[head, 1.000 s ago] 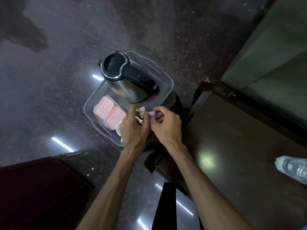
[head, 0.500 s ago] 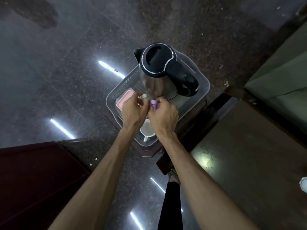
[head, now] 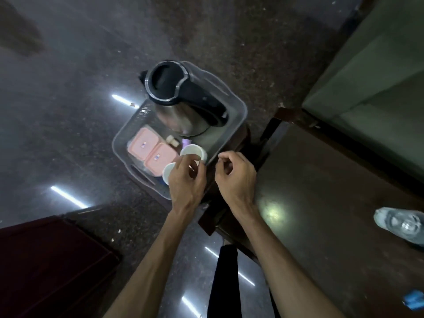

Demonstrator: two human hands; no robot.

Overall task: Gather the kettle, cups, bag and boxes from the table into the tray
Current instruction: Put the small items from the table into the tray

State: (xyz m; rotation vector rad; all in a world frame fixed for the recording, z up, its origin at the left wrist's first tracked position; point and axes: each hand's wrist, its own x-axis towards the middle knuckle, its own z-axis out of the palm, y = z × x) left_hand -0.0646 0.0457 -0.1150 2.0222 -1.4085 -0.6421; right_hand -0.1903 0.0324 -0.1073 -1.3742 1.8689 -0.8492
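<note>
A clear plastic tray point(head: 236, 104) holds a steel kettle point(head: 183, 104) with a black lid and handle at its far end. Two pink-lidded boxes point(head: 151, 150) lie at its near left. Two white cups point(head: 192, 151) stand beside the boxes, one partly hidden under my left hand. A small tan piece point(head: 172, 140) and a purple packet point(head: 186, 141) lie by the kettle's base. My left hand point(head: 187, 180) hovers over the tray's near corner, fingers curled and empty. My right hand point(head: 236, 177) is just right of the tray rim, fingers loosely curled, holding nothing.
A dark wooden table point(head: 332, 214) spreads to the right, with a plastic water bottle point(head: 401, 223) lying at its right edge and a blue object point(head: 414, 302) lower down. A dark red surface point(head: 46, 260) is at lower left. Polished stone floor lies beyond.
Both hands held small packets over the tray before; now the packets lie in the tray and the hands have drawn back toward me, empty and apart.
</note>
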